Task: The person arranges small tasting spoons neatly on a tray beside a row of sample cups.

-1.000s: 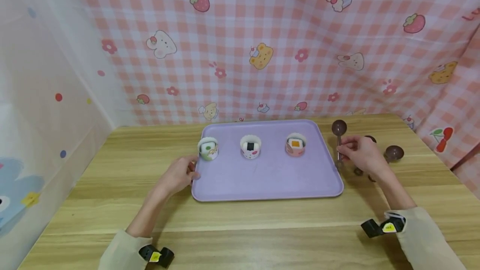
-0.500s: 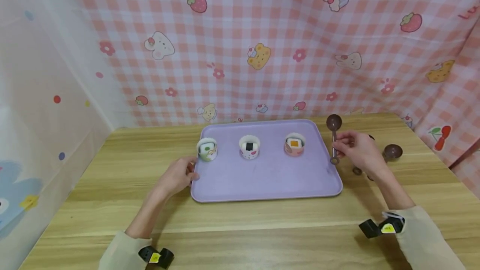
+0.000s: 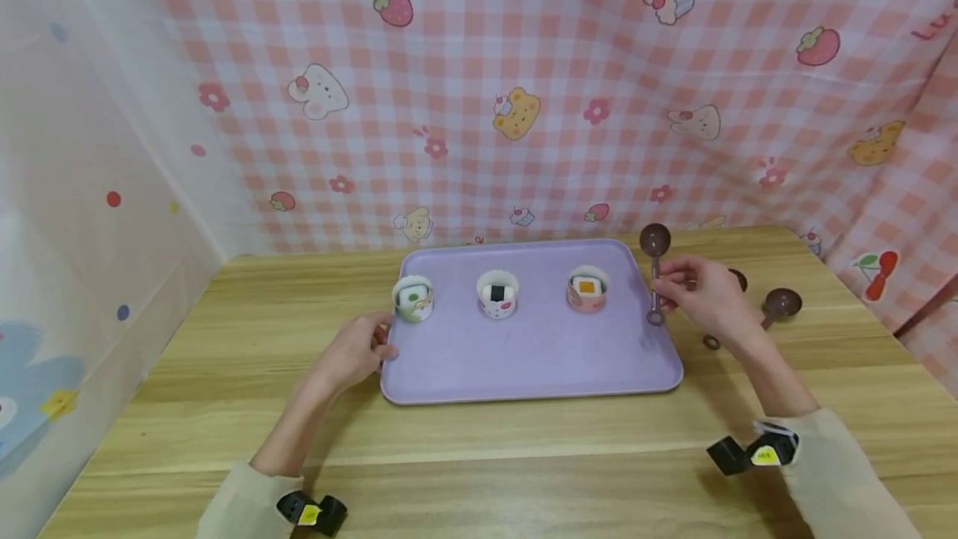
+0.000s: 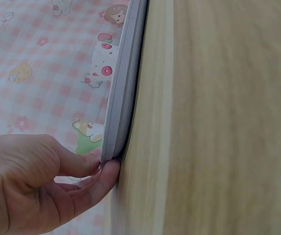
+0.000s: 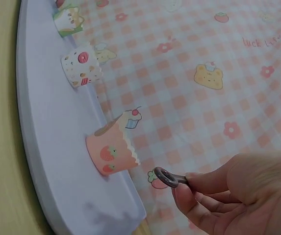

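A lilac tray lies on the wooden table, and my left hand pinches its left rim between thumb and fingers. In the left wrist view the fingertips sit at the tray's edge. My right hand pinches a brown measuring spoon by its handle, bowl toward the back, raised by the tray's right rim. On the tray stand three paper cups, each with a small white block: a green cup at left, a white cup in the middle, a pink cup at right.
Two more brown spoons lie on the table at right: one spoon's bowl is plain to see, another spoon is partly behind my right hand. A pink checked cloth hangs along the table's back edge.
My right hand has lifted the measuring spoon and carried it a little left, toward the tray's right rim. The left hand stays at the tray's edge.
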